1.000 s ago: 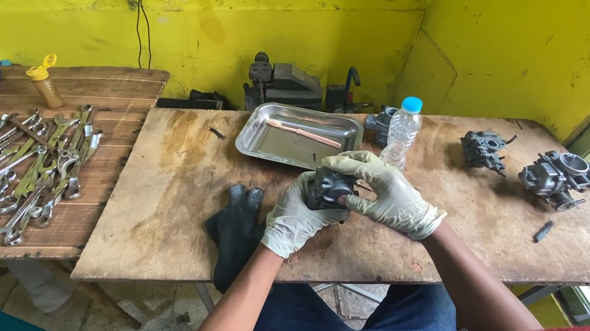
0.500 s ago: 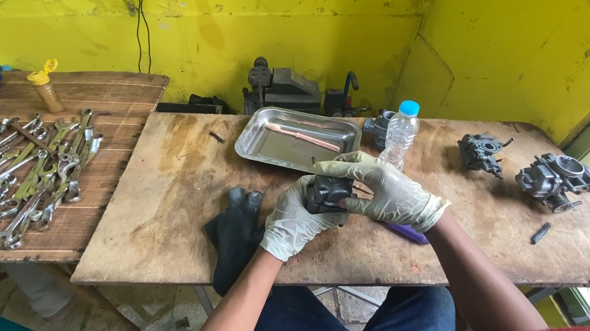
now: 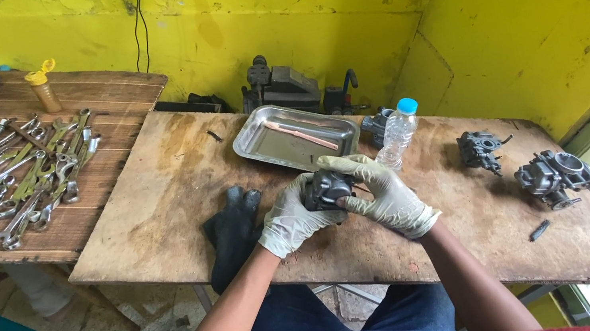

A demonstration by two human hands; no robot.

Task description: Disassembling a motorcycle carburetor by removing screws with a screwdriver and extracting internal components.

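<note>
Both of my hands wear pale rubber gloves and meet over the front middle of a worn plywood table [image 3: 158, 214]. My left hand [image 3: 292, 218] cups a small dark metal engine part [image 3: 325, 187] from the left. My right hand [image 3: 380, 189] wraps over the same part from the right and above. Much of the part is hidden by my fingers. A black glove [image 3: 232, 229] lies flat on the table just left of my left hand.
A shiny steel tray [image 3: 291, 142] with a thin stick sits behind my hands, a plastic bottle with a blue cap [image 3: 397, 135] beside it. Two dark carburettors [image 3: 480, 149] [image 3: 556, 176] lie at the right. Several wrenches [image 3: 16, 186] cover the left wooden table.
My hands stay together on the dark part and have hardly shifted; my right fingers have turned a little over its top.
</note>
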